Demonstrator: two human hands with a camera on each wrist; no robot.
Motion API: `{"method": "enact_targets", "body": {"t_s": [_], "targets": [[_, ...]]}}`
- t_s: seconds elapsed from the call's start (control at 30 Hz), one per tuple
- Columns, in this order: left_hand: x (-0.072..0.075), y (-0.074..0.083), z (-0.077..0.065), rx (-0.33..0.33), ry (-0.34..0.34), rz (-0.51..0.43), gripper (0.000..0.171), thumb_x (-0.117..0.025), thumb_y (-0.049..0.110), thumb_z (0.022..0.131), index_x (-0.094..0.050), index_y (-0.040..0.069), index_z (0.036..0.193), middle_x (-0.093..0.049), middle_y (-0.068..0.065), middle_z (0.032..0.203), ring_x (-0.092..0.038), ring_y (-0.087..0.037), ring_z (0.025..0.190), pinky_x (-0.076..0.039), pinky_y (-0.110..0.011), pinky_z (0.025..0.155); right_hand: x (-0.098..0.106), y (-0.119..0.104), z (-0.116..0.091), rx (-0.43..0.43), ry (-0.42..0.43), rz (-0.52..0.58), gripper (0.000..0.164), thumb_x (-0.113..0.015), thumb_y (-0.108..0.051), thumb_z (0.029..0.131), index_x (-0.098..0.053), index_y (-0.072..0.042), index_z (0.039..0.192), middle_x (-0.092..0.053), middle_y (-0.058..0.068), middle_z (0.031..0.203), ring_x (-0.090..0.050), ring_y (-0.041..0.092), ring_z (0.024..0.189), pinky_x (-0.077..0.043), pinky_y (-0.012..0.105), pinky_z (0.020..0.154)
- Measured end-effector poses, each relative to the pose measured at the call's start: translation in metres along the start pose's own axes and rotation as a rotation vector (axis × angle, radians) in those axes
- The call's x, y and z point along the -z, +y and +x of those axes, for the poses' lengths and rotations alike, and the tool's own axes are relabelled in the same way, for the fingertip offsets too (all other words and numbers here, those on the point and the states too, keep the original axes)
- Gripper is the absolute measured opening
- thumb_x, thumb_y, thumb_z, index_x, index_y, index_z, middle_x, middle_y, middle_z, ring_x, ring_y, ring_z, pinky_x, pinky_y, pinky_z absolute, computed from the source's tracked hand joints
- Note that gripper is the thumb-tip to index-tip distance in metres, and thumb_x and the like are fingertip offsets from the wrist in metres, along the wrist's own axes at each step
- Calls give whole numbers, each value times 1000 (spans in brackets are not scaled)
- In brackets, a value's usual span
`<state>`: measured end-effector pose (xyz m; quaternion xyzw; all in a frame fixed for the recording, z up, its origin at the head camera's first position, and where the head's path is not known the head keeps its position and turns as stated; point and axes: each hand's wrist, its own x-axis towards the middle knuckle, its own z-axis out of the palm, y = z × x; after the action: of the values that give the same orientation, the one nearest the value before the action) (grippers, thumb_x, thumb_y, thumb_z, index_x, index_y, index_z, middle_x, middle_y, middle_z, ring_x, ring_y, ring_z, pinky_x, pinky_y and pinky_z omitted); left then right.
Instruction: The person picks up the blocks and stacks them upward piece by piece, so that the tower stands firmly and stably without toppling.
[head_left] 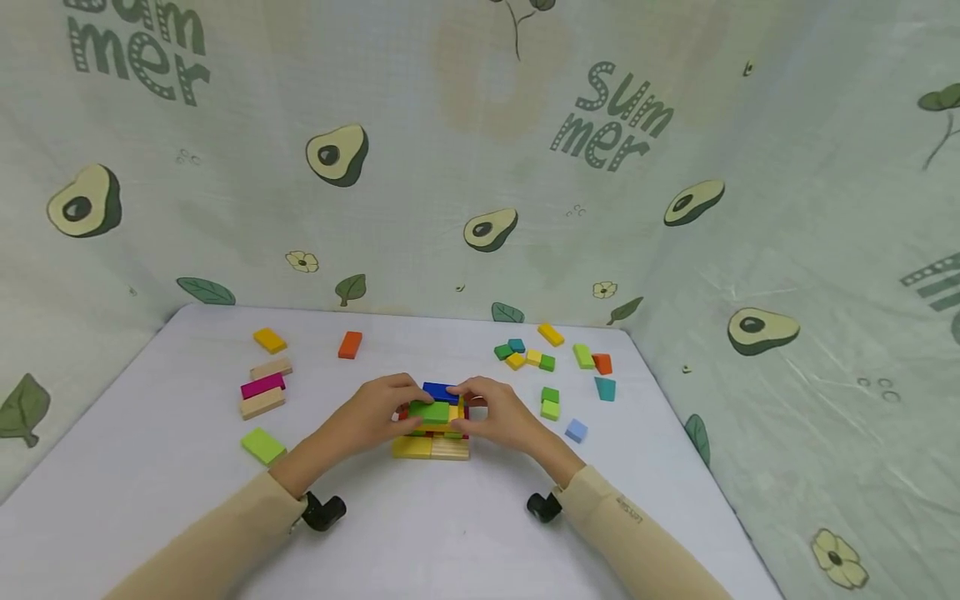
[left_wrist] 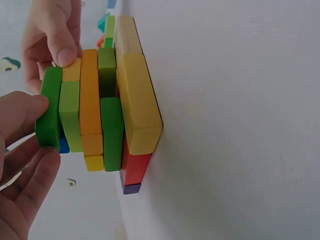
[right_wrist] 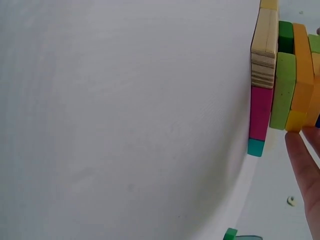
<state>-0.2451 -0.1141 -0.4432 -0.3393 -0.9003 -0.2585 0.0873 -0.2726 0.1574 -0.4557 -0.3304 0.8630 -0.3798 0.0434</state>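
Note:
A layered tower of coloured wooden blocks (head_left: 431,448) stands mid-table between both hands. In the left wrist view, my left hand (left_wrist: 22,150) pinches the dark green block (left_wrist: 48,107) on top, thumb at one end and fingers at the other. Beneath it show a light green block (left_wrist: 70,112) and a long orange block (left_wrist: 91,95). My right hand (head_left: 498,417) grips the tower's right side near the top. Its thumb is at the front and its index finger by a blue block (head_left: 440,392). In the right wrist view its fingertips touch a yellow block (right_wrist: 296,120).
Left of the tower lie a lime block (head_left: 263,447), a magenta block (head_left: 262,385) between plain wooden ones, and a yellow block (head_left: 269,340). An orange-red block (head_left: 349,345) lies behind. Several small blocks, including a teal block (head_left: 605,388) and a blue cube (head_left: 576,431), are scattered right.

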Motion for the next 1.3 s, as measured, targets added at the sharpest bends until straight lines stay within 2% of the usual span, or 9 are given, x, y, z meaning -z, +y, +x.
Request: {"method": "enact_targets", "body": {"t_s": [0.23, 0.4, 0.73, 1.07, 1.3], "targets": [[-6, 2, 0, 5, 68, 37, 28, -89, 21, 89, -80, 14, 116, -62, 0, 112, -60, -13, 84, -56, -18, 74, 2, 4, 2, 9, -23, 3, 48, -86, -21, 93, -68, -15, 137, -68, 0, 135, -67, 19, 121, -57, 40, 105], [-9, 3, 1, -14, 96, 11, 28, -89, 19, 89, -79, 12, 114, -63, -1, 109, -61, -16, 85, -57, -21, 73, 2, 6, 1, 18, -33, 9, 50, -85, -24, 93, -66, -16, 139, -67, -1, 136, -67, 20, 122, -57, 41, 105], [-13, 6, 4, 0, 102, -11, 33, -90, 22, 88, -79, 11, 116, -64, 0, 108, -60, -12, 86, -57, -20, 75, 2, 7, 1, 58, -32, 7, 54, -86, -24, 92, -64, -15, 140, -66, -1, 137, -67, 20, 121, -58, 43, 104], [-14, 5, 5, 24, 83, -12, 33, -88, 25, 90, -79, 12, 118, -64, 1, 109, -59, -10, 86, -56, -19, 75, 1, 6, 0, 52, -10, -22, 52, -85, -24, 93, -65, -16, 140, -66, -1, 137, -67, 17, 119, -58, 39, 103], [-13, 7, 5, 23, 91, -24, 33, -89, 23, 89, -79, 10, 118, -63, 1, 107, -58, -11, 86, -57, -20, 75, -1, 5, 0, 70, -4, -25, 50, -84, -22, 95, -65, -14, 140, -66, 2, 137, -68, 23, 119, -59, 40, 102]]}}
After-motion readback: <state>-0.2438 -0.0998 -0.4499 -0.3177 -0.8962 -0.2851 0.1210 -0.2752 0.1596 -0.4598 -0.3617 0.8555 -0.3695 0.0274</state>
